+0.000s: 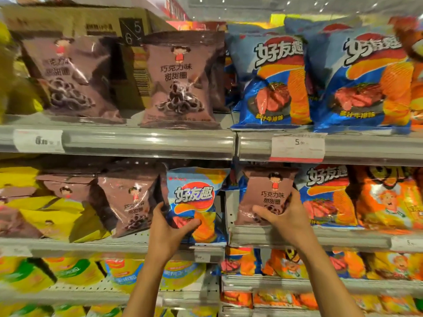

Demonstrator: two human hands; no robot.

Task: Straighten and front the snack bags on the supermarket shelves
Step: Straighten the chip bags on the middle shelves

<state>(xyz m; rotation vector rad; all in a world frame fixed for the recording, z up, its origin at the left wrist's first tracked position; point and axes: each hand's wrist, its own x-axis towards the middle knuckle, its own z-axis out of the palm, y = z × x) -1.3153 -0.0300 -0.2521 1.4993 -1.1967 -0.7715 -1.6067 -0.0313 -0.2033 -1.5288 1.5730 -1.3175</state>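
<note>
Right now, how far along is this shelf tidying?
Top shelf's brown bags and blue chip bags already face front. In hand: left hand grips a blue chip bag, right hand a brown bag, each among the other kind. Left: slumped yellow bags.

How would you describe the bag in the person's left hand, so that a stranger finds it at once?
Look at the middle shelf, left of the upright divider. The left hand grips a blue chip bag at its lower edge. It is the only blue bag on that side; the bags to its left are brown and yellow.
</note>
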